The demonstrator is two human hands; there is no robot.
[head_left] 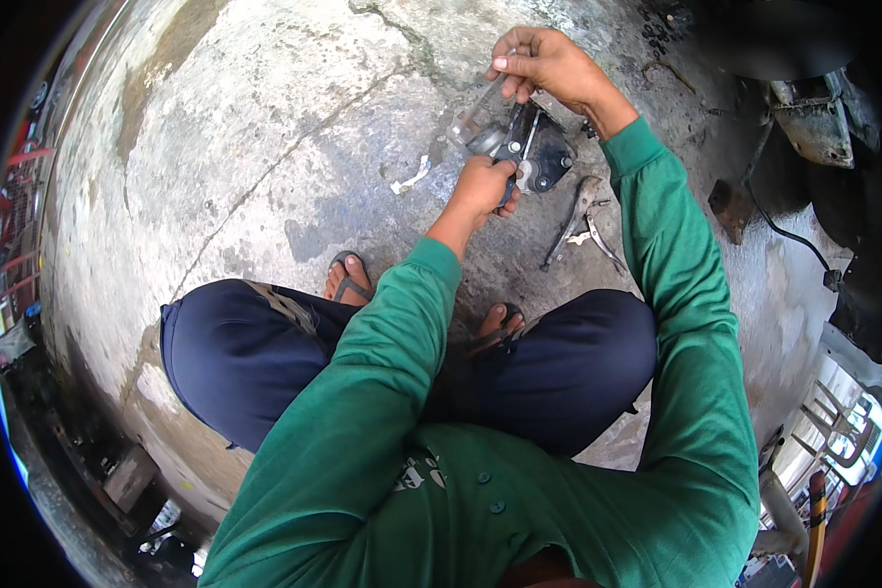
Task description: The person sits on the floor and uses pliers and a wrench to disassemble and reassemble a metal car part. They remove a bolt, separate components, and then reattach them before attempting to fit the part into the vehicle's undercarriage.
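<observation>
My right hand (549,69) is raised at the far side, thumb and fingers pinching the top of a thin, see-through strip (478,110) that slants down to the left. My left hand (485,186) is closed around a dark handle (509,186) just below it; what the handle belongs to is partly hidden by my fingers. Right beside both hands, a black metal part (556,157) with shiny bolts and a rod rests on the concrete. A pair of locking pliers (580,220) lies nearer to me, its handles spread apart.
A torn white scrap (412,175) lies on the cracked concrete floor (265,127) left of my hands. Dark machine parts and a cable (779,227) are at the right. My sandaled feet (349,279) stand close in front of me. A yellow-and-black handle (815,524) shows at lower right.
</observation>
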